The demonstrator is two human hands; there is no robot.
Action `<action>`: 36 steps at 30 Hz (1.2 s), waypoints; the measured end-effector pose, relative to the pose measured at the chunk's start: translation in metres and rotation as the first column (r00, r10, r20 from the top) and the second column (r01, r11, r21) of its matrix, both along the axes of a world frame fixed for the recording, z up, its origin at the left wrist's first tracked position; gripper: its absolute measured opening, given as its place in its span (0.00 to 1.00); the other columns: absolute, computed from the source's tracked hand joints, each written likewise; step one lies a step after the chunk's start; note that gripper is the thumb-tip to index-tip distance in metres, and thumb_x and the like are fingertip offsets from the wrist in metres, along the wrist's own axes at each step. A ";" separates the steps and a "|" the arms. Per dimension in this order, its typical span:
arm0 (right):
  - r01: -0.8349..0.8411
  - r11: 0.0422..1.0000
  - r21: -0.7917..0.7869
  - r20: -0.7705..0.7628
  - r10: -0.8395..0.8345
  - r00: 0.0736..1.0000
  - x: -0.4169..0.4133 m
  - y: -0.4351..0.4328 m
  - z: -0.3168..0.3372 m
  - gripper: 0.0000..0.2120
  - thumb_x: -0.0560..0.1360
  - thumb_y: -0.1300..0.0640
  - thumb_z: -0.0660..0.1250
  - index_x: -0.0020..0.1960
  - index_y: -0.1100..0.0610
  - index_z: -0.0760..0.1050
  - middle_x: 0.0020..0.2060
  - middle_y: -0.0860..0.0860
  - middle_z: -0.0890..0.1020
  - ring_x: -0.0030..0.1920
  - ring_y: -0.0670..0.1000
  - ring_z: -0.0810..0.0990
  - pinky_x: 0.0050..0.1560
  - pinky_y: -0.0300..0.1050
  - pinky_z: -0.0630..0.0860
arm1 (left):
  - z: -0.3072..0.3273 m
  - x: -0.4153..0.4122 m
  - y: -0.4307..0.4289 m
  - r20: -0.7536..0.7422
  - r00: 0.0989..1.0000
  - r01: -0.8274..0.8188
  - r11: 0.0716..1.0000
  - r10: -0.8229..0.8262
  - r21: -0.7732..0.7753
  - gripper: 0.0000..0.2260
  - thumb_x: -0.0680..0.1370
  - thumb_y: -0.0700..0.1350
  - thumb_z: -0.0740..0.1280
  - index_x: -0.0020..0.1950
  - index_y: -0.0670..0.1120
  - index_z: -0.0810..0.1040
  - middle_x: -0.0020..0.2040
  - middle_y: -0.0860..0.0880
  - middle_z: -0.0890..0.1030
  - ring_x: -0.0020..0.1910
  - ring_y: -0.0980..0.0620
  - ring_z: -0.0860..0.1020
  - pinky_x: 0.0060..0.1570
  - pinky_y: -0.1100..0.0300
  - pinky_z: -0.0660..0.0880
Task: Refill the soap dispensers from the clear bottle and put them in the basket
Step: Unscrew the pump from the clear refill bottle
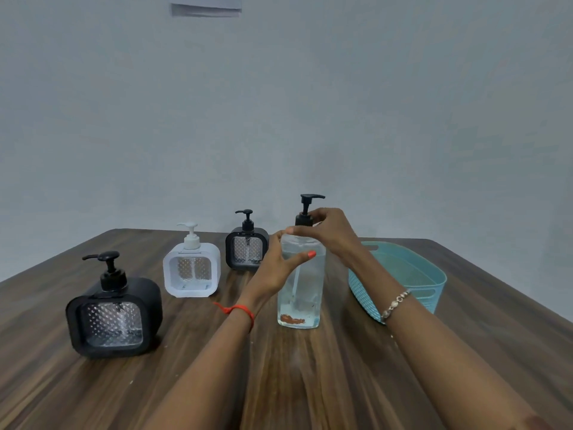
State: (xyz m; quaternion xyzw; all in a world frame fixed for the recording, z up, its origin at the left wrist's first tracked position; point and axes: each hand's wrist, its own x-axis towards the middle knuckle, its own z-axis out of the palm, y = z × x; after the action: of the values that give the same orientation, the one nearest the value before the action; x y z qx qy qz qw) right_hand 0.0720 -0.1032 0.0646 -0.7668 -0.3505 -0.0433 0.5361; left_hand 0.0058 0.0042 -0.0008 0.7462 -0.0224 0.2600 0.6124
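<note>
A tall clear bottle (301, 299) with a black pump top (307, 209) stands upright on the wooden table (310, 383), mostly full of clear liquid. My left hand (279, 262) wraps around its upper body. My right hand (328, 231) pinches the black collar of its pump. Three square soap dispensers stand to the left: a large black one (113, 311) nearest, a white one (192, 268) in the middle, a smaller black one (247, 246) at the back. All have their pumps on. A teal basket (431, 274) lies to the right, partly hidden by my right forearm.
The table's far edge meets a plain grey wall behind the dispensers. Bare wood lies in front of the bottle, between my forearms, and to the right of the basket.
</note>
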 end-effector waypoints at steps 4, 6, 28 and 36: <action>-0.027 0.994 0.102 -0.084 0.036 0.996 0.003 -0.002 0.006 0.19 0.64 0.63 0.76 0.53 0.66 0.79 0.48 0.58 0.84 0.42 0.49 0.82 0.41 0.33 0.77 | 0.001 -0.002 -0.002 -0.011 1.000 -0.029 1.000 0.029 0.001 0.26 0.74 0.45 0.70 0.66 0.46 0.60 0.58 0.51 0.73 0.53 0.59 0.75 0.42 0.71 0.75; -0.122 0.987 0.109 -0.202 0.142 0.969 0.007 -0.008 0.008 0.18 0.67 0.67 0.72 0.56 0.66 0.78 0.52 0.59 0.83 0.46 0.49 0.81 0.46 0.33 0.77 | 0.001 -0.002 -0.003 -0.015 0.999 -0.040 0.999 0.040 0.005 0.28 0.73 0.45 0.71 0.68 0.44 0.59 0.59 0.50 0.73 0.52 0.59 0.75 0.42 0.71 0.75; 0.032 0.999 0.038 -0.024 -0.031 0.999 -0.015 -0.002 0.009 0.16 0.66 0.56 0.76 0.48 0.64 0.82 0.42 0.57 0.84 0.42 0.51 0.82 0.46 0.43 0.78 | 0.005 -0.005 -0.007 -0.038 0.997 -0.061 0.996 0.063 0.058 0.27 0.75 0.46 0.68 0.69 0.44 0.59 0.57 0.51 0.71 0.51 0.58 0.74 0.38 0.72 0.74; -0.032 0.989 0.142 -0.070 0.042 0.997 -0.018 -0.013 0.038 0.13 0.73 0.60 0.69 0.56 0.65 0.78 0.46 0.51 0.81 0.39 0.37 0.75 0.38 0.28 0.66 | 0.001 -0.001 -0.003 -0.039 0.996 -0.081 0.994 0.084 0.073 0.30 0.74 0.48 0.69 0.70 0.44 0.59 0.60 0.52 0.69 0.54 0.56 0.72 0.44 0.70 0.69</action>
State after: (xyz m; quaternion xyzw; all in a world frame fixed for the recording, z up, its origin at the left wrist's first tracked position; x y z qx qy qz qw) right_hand 0.0537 -0.1166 0.1023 -0.7214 -0.3411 -0.0301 0.6020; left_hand 0.0052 0.0007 0.0004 0.7733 0.0121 0.2684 0.5743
